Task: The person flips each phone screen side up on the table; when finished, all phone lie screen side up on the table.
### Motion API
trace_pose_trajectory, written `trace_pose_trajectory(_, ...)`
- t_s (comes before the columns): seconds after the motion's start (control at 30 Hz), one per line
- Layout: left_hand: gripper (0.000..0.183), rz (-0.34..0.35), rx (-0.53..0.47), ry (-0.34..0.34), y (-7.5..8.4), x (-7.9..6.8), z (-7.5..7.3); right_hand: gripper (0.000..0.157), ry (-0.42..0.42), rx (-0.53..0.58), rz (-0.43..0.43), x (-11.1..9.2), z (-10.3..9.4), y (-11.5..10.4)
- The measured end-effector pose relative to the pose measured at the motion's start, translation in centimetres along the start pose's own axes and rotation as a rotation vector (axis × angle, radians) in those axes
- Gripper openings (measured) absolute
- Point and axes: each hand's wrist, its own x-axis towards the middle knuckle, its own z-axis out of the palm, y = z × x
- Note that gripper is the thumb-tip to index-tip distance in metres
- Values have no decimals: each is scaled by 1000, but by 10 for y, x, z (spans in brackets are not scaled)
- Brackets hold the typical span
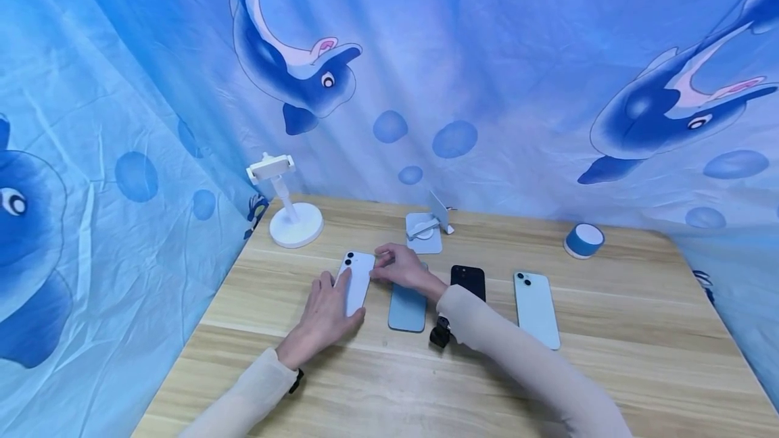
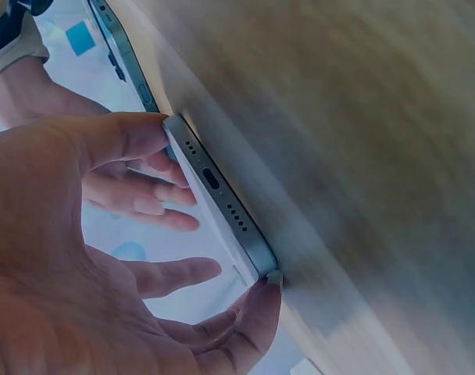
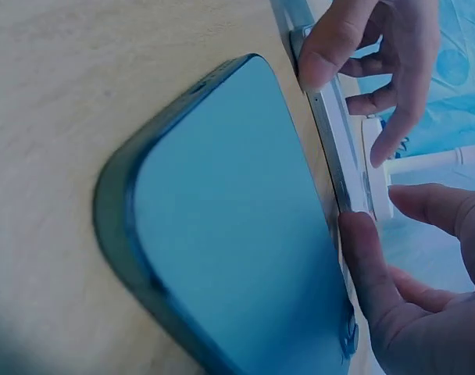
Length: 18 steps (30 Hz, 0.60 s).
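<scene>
The white phone (image 1: 360, 282) is pinched by its edges by the left hand (image 1: 325, 313), apparently for steadiness; its 2 o'clock side is touched by the spread right hand (image 1: 403, 268).

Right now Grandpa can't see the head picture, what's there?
A person's left hand grips a white smartphone at a wooden table, right hand touching its edge. Nearby lie a blue smartphone, black smartphone and pale smartphone; behind stand a phone holder and folding stand.
</scene>
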Motion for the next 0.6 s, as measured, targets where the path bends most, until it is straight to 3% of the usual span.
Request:
trace_pose_trajectory(0.3, 76, -22, 54, -32, 4, 2, 1, 60, 15, -35, 35, 7, 8, -2)
trace_pose_trajectory(0.6, 75, -23, 58, -35, 7, 3, 2, 61, 75, -101, 38, 9, 16, 1)
